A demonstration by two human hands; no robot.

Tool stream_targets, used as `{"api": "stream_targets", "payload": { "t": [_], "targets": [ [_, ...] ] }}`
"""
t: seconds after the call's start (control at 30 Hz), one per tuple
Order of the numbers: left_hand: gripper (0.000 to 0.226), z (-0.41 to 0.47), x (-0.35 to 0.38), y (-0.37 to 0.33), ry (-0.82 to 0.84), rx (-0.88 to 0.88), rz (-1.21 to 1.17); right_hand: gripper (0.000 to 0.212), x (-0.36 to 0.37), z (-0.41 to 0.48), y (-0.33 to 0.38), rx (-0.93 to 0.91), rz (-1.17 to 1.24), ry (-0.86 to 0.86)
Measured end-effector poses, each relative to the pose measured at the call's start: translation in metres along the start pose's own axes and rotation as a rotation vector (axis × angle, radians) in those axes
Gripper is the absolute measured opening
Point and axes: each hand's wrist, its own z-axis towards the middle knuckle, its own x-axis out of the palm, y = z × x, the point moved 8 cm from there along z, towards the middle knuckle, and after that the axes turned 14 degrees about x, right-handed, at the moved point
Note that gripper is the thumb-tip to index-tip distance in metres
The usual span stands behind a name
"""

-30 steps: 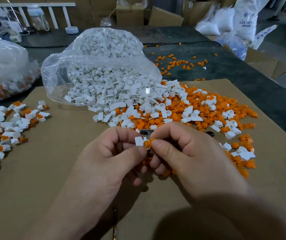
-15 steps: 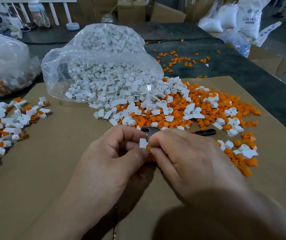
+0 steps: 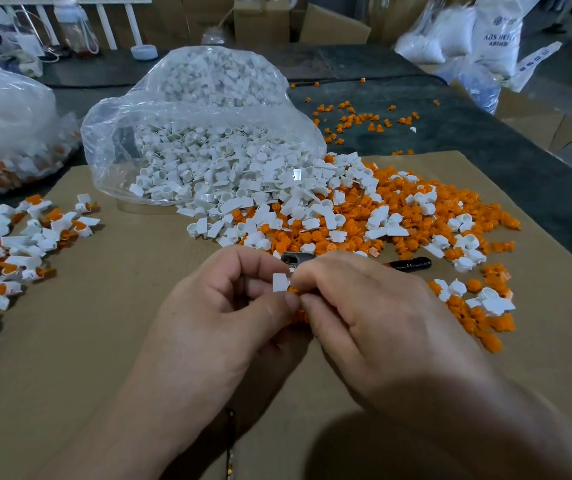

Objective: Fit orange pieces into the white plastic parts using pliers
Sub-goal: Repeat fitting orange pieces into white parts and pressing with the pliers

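— As we looked down, where did the white plastic part (image 3: 280, 282) sit?

— At our fingertips, between the two hands. Our left hand (image 3: 229, 306) pinched it with thumb and curled fingers. Our right hand (image 3: 364, 306), fingers curled too, pinched the orange piece (image 3: 293, 290) against its near edge. We could not tell whether it was seated.

— And the pliers (image 3: 409, 264)?

— Just beyond our knuckles, apparently lying on the bench (image 3: 104, 323). Their long axis ran across us, with the metal head behind the gap between the hands and the dark handle out past the right hand. The right hand was nearer the handle, so we judged it should reach forward and rightward.

— How did we hold our hands?

— Low, backs up, thumbs meeting in the middle. The loose pile (image 3: 346, 220) lay farther ahead.
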Motion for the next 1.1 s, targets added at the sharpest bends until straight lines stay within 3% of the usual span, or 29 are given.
{"api": "stream_targets", "payload": {
  "t": [0.13,0.23,0.37,0.53,0.77,0.87,1.1],
  "targets": [
    [0.022,0.006,-0.008,-0.005,-0.009,0.027,0.033,0.032,-0.016,0.001,-0.017,0.033,-0.075,-0.164],
    [0.022,0.011,-0.02,-0.006,-0.061,0.022,0.036,0.056,-0.011,0.007,-0.042,0.162,-0.269,0.007],
    [0.018,0.013,-0.025,0.0,-0.09,-0.015,0.01,0.062,0.003,0.006,-0.062,0.204,-0.436,0.179],
    [0.026,0.012,-0.02,-0.001,-0.046,-0.009,0.05,0.06,0.003,0.007,-0.065,0.186,-0.459,0.162],
    [0.017,0.012,-0.021,0.003,-0.041,-0.005,0.066,0.059,0.01,0.016,-0.061,0.15,-0.589,0.102],
    [0.025,0.012,-0.021,0.005,-0.041,-0.02,0.045,0.048,0.004,0.017,-0.059,0.166,-0.535,0.051],
    [0.018,0.014,-0.023,0.0,-0.087,0.02,-0.038,0.034,-0.021,0.017,-0.054,0.233,-0.348,-0.024]
  ]
}}
